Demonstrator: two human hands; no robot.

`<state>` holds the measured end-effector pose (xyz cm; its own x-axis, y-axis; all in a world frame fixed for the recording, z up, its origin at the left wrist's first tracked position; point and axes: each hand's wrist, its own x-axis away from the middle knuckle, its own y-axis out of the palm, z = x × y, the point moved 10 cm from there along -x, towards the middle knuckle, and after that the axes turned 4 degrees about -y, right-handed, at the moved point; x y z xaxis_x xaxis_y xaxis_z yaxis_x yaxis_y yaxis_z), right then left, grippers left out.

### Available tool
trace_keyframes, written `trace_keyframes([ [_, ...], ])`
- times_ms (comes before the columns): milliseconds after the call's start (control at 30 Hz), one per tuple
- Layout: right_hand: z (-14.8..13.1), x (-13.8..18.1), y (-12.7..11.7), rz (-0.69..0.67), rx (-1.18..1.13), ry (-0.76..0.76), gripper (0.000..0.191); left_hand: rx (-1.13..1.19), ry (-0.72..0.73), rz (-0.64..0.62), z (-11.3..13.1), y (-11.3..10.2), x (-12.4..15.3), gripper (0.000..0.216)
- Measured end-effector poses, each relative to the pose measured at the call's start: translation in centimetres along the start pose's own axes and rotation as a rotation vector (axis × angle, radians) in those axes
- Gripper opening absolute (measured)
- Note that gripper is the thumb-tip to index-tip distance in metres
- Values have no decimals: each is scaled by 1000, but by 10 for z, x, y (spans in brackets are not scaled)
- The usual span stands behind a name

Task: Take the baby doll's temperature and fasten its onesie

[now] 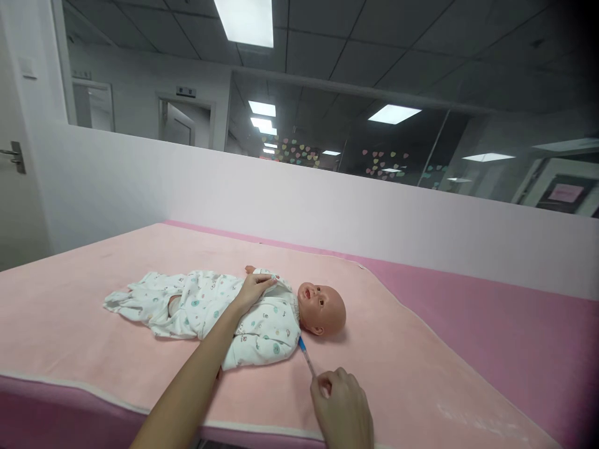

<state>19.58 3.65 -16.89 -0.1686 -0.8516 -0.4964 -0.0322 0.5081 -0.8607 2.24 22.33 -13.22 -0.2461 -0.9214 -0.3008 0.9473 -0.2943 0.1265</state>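
Plastic-looking stick (pixel 306 357), blue-tipped, lower centre of frame beside the doll (pixel 262 321), is pinched at its back end by the right hand (pixel 341 408), likely light, stiff, easy to snap; left hand (pixel 255 288) rests open on the doll's soft clothed chest.

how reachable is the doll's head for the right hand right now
Probably yes: the right hand sits near the head with only bare mat between, though its fingers pinch a blue-tipped stick. The left hand rests on the doll's chest, out of the way.
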Motion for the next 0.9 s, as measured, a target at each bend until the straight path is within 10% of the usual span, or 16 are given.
trace_keyframes([
  [233,20,-4,-59,36,-147,75,22,56,10,15,0,-2,1,30],
  [400,-17,-39,-94,200,-212,-67,26,38,37,23,3,-2,1,31],
  [900,-109,-165,6,-113,108,-232,14,90,55,-58,6,9,1,28],
])
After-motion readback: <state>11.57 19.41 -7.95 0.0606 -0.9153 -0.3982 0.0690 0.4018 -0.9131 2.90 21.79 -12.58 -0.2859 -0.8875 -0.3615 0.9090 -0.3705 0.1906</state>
